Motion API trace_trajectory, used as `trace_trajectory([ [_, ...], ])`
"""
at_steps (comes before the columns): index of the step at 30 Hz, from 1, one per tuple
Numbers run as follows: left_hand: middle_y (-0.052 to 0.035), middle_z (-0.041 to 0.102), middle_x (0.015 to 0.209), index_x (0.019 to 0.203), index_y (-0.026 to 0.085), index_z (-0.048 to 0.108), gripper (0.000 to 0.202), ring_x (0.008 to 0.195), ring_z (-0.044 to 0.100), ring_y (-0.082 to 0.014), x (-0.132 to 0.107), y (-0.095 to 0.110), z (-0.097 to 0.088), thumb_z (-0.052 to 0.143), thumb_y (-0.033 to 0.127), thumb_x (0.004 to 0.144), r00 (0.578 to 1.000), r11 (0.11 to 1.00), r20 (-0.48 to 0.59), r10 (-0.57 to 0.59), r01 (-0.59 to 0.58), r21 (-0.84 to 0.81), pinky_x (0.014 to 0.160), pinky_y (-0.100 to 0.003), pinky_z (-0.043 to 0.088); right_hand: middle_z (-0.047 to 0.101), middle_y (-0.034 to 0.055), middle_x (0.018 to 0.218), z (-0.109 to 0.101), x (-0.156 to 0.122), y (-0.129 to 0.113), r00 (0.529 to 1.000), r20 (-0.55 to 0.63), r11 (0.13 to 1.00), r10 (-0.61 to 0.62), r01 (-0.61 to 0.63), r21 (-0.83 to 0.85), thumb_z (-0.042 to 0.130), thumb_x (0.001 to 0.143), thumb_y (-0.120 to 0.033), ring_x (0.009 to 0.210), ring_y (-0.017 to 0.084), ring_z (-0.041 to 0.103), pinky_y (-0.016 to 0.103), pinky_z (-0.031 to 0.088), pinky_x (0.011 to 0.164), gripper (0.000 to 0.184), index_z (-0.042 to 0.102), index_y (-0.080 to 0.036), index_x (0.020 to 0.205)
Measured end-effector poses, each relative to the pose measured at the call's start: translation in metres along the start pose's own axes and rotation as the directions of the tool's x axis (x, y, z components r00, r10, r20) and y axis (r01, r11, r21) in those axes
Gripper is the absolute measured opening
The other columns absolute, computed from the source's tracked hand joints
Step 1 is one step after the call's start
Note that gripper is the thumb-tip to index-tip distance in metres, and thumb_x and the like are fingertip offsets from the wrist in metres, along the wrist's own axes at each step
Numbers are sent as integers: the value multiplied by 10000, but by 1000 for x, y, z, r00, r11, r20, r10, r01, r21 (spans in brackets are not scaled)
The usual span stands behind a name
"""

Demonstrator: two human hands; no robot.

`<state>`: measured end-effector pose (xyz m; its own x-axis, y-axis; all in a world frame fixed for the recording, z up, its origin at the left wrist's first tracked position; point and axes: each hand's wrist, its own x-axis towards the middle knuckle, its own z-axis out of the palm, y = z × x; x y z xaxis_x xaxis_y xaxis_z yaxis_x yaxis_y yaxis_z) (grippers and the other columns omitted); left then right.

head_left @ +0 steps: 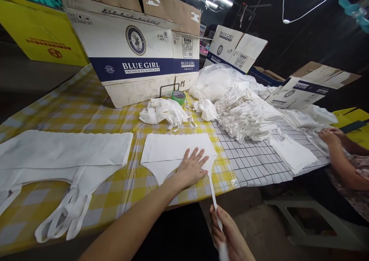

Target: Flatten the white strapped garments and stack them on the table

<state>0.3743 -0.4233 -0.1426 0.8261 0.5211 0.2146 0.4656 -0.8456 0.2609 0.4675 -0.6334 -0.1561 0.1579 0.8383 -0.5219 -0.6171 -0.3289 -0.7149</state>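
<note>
A white strapped garment lies flat on the yellow checked tablecloth. My left hand rests on its right part with the fingers spread, pressing it to the table. From the garment's right corner a narrow white strap runs down past the table edge. My right hand is closed around that strap below the edge, and its lower end is blurred. To the left lies another white garment, with several strap loops hanging toward the front edge.
Behind stand a large Blue Girl carton, green tape and a crumpled white garment. A tall pile of white garments and a plastic bag are at right. Another person's hands work at the far right, near a stool.
</note>
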Motion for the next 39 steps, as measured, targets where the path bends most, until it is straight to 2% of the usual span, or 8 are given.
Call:
trace_trajectory([
  [3,-20,220,1482,1371,303,294,539,1365,119,-260,1,0,1,334,495,869,1000,1000,-20,8,-8,-5,1083,-525,42,297,-76,584,-26,-22,-9,996,32,993,86,-89,82,535,834,-426,392,12,116,144,146,337,262,554,-174,761],
  [7,-15,227,1480,1373,311,291,541,1359,142,-268,2,-1,1,338,498,868,1000,1000,-16,3,-3,-4,1085,-520,50,257,-83,532,-54,-28,-15,991,-92,979,-95,110,174,516,817,-501,366,28,94,167,147,317,387,443,-189,600],
  [13,-21,224,1481,1372,306,291,529,1360,139,-264,1,-1,-3,317,495,879,999,1000,-29,16,-16,10,1083,-519,57,613,36,762,-72,-8,10,966,-252,963,-64,-6,-268,669,687,-467,717,171,590,238,442,547,320,624,-180,822],
  [18,-25,231,1478,1366,297,306,525,1361,140,-259,0,0,-7,318,494,879,1000,1000,-17,15,-15,15,1084,-516,72,525,72,1266,-48,24,8,894,-248,864,-374,238,-444,748,602,-378,1210,262,429,390,362,967,598,555,-242,1151],
  [24,-19,237,1476,1362,306,313,527,1360,147,-258,0,2,-6,337,496,872,1000,1000,-29,-3,3,25,1087,-515,86,647,79,1051,-3,57,10,908,-189,912,-375,325,-250,693,645,-481,1102,262,519,381,360,964,461,638,-173,982],
  [30,-27,255,1470,1356,296,330,523,1355,167,-252,-1,1,-5,354,484,868,999,999,-48,3,0,46,1087,-507,107,630,8,766,-25,50,27,872,-259,872,-415,299,-389,657,712,-447,878,213,572,316,427,843,265,607,-193,771],
  [34,-34,266,1466,1357,280,333,514,1349,191,-249,0,0,-4,331,471,880,998,999,-62,15,-11,51,1090,-502,108,615,13,920,-16,51,21,817,-296,863,-495,423,-277,711,639,-462,1006,218,528,338,413,888,379,570,-243,915],
  [39,-38,262,1467,1352,267,342,510,1347,194,-256,1,0,-4,332,464,882,999,998,-50,18,-15,58,1085,-508,123,605,41,768,5,49,16,910,-148,917,-386,362,-169,653,675,-537,892,224,562,358,412,858,368,607,-187,781],
])
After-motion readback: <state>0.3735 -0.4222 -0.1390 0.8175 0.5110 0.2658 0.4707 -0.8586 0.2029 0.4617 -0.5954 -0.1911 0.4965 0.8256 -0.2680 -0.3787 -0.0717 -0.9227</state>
